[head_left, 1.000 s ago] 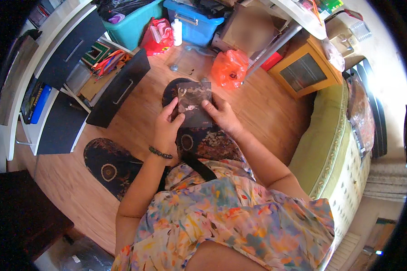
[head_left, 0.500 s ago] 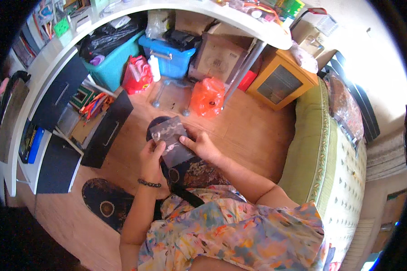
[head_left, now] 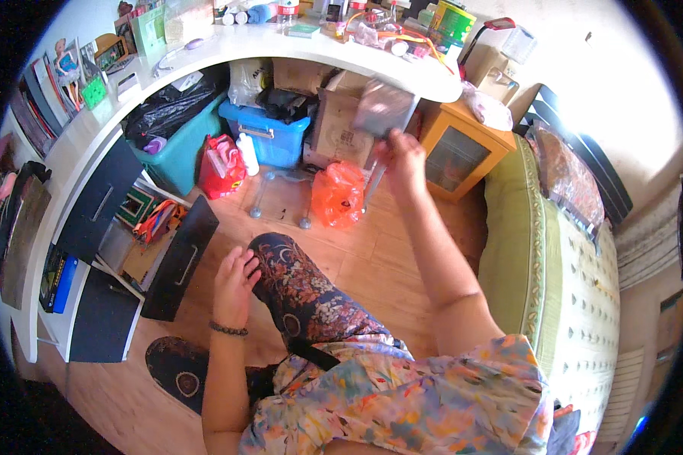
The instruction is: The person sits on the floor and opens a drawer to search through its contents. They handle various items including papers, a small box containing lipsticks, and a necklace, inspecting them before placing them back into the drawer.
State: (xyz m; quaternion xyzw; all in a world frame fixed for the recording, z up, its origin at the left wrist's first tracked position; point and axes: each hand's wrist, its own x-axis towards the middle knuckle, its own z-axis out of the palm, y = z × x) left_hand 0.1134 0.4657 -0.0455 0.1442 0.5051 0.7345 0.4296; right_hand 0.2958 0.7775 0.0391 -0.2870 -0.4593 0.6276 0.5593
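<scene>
My right hand is stretched forward, its fingers closed on one edge of a flat, dark grey rectangular packet. The packet is smeared by motion, so its contents cannot be made out. It is raised in front of the cardboard box under the desk, just below the desk's edge. My left hand, with a beaded bracelet at the wrist, hovers beside my knee. Its fingers are loosely bent and apart, and it holds nothing.
A curved white desk spans the far side. Under it are a teal bin, a blue bin and an orange plastic bag. At left, a drawer is pulled out. A wooden cabinet and a bed stand right.
My right hand has carried the packet forward and to the right, away from my lap. My left hand has let go of it and moved slightly left and nearer to me.
</scene>
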